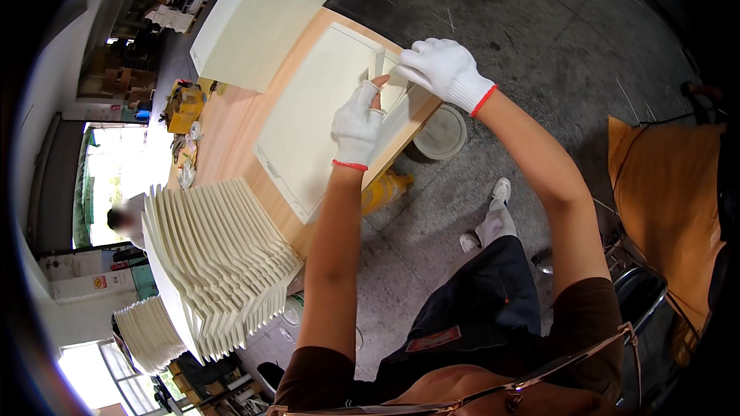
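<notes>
A large cream sheet (308, 115) lies on the light wooden table (239, 135), with narrow flaps standing up along its right end. My left hand (357, 125), in a white glove with bare fingertips showing, is closed at the raised flap (376, 66). My right hand (443, 69), also in a white glove, has its fingers pressed together on the sheet's far right corner, by the table edge. The palm side of both hands is hidden. A bent cream panel (258, 27) rests at the table's far end.
A tall stack of creased cream panels (220, 258) stands at the near left of the table. Beyond it are a yellow box (183, 108) and a person (132, 220). A round grey bucket (441, 132) and yellow bag (385, 189) sit by the table; an orange-brown cover (663, 200) is at right.
</notes>
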